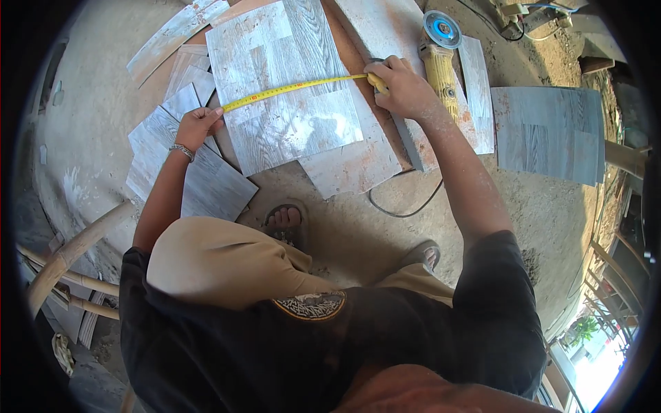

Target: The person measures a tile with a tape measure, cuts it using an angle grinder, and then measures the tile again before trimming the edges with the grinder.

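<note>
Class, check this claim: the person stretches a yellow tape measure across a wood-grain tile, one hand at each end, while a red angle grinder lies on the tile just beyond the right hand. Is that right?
One detail is wrong: the angle grinder is yellow with a blue disc, not red. The head view shows it. The rest stands: the left hand and right hand hold the yellow tape measure stretched across the wood-grain tile.
</note>
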`<state>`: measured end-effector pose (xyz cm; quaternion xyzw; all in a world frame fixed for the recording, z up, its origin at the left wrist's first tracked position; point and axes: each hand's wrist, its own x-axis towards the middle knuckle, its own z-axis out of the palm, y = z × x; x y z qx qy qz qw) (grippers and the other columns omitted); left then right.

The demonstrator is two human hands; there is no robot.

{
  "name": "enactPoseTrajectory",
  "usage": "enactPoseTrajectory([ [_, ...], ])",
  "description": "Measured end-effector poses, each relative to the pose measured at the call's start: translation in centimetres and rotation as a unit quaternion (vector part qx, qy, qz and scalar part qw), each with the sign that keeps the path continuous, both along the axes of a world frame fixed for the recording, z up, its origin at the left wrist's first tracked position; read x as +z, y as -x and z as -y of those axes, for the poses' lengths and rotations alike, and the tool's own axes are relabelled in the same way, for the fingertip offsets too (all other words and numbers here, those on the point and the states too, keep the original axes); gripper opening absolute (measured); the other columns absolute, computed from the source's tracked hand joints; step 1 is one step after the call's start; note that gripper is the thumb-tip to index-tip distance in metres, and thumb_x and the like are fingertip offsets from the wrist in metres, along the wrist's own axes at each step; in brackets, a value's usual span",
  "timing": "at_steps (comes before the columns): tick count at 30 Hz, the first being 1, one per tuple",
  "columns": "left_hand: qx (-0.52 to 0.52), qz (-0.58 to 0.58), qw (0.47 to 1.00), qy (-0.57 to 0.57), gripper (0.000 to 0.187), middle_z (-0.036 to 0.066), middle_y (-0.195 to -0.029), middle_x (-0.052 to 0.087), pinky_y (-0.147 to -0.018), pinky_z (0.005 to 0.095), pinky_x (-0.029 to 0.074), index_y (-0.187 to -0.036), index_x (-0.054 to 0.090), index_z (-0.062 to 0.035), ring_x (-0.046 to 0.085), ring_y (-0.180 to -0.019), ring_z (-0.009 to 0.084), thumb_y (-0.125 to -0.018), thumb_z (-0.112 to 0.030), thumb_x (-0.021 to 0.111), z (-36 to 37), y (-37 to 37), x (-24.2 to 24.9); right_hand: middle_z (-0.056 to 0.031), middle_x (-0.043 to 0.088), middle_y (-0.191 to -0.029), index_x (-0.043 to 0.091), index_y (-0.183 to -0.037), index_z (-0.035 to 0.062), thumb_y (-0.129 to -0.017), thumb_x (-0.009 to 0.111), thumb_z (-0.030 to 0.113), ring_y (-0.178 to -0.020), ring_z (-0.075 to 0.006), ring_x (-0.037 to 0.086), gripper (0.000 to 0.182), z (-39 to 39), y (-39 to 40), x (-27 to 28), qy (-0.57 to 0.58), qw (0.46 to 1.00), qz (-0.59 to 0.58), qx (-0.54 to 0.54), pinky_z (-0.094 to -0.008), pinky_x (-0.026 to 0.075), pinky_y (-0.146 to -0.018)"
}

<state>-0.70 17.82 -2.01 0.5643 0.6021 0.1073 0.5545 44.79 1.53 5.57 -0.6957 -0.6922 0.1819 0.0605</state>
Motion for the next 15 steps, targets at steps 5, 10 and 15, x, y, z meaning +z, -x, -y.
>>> enactPoseTrajectory([
  [5,-0.046,-0.034,0.997,-0.058,0.041,0.002,-0.069,0.067,-0.056,0.0249,0.045,-0.077,0.071,-0.0046,0.055,-0.058,0.0074,-0.093,-0.042,0.074,-5.0,-1.6,-0.6,-0.017,0.057,-0.129,0.054,-0.137,0.0144,-0.087,0.062,0.011,-0.127,-0.0371,0.053,0.051,-5.6,-1.1,-2.6,-0.023,0.998,0.062,-0.007,-0.0476,0.05,-0.104],
  [10,-0.034,-0.067,0.995,-0.069,0.043,0.002,-0.065,0.065,-0.055,0.0249,0.042,-0.072,0.068,-0.0048,0.052,-0.055,0.0079,-0.091,-0.042,0.076,-5.3,-2.7,-0.8,-0.0144,0.055,-0.134,0.054,-0.137,0.0155,-0.093,0.059,0.012,-0.131,-0.0344,0.051,0.045,-6.6,-1.1,-3.9,-0.022,0.996,0.079,-0.029,-0.0475,0.05,-0.104],
  [15,-0.018,-0.016,0.999,-0.036,0.045,0.002,-0.063,0.063,-0.054,0.0248,0.041,-0.068,0.066,-0.0047,0.052,-0.055,0.0085,-0.09,-0.042,0.077,-5.3,-2.3,-0.9,-0.0135,0.055,-0.134,0.055,-0.135,0.0137,-0.096,0.056,0.011,-0.132,-0.0342,0.05,0.039,-7.2,-0.9,-3.8,-0.048,0.994,0.082,-0.047,-0.0462,0.05,-0.105],
])
